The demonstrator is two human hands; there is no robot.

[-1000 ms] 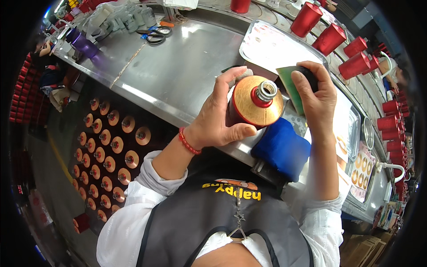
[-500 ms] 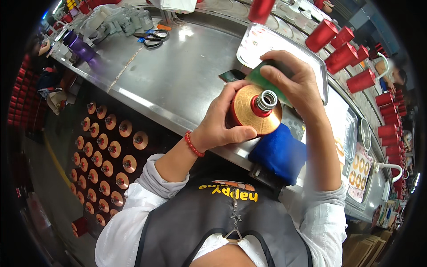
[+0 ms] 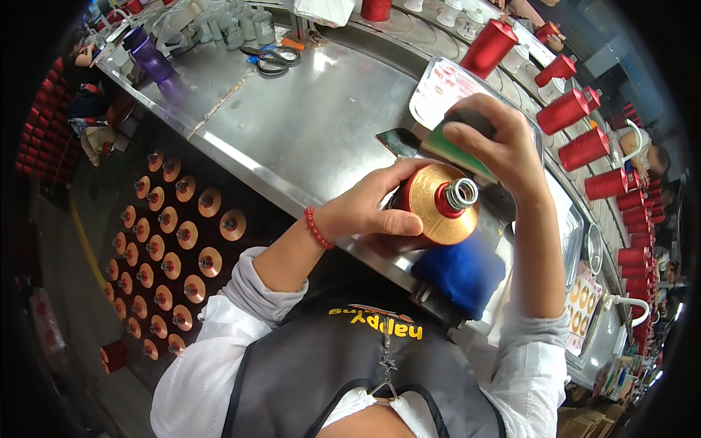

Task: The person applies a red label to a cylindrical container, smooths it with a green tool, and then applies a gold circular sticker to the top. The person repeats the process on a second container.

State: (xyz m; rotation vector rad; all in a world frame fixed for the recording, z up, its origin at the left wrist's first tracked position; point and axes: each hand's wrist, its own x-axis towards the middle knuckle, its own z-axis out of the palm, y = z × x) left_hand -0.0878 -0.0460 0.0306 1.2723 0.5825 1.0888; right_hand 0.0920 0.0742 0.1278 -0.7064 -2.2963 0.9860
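My left hand is wrapped round a red bottle with a gold shoulder. Its bare threaded neck tilts up and to the right. In my right hand is a flat green scraper-like tool with a dark upper part, gripped between thumb and fingers. The tool's lower edge is close behind the gold shoulder; I cannot tell whether they touch. Beneath the bottle, a blue cloth covers something at the table's near edge. A dark, shiny flat piece lies on the metal table just beyond the bottle.
Scissors, glass jars and a purple bottle stand or lie at the far left of the table. Rows of gold-topped red bottles fill the lower left. More red bottles line a conveyor at right. A white tray lies beyond my right hand.
The view has shifted a little. The bottle and both hands sit lower and farther right in the picture, with both grips kept. Red bottles on the conveyor have changed places.
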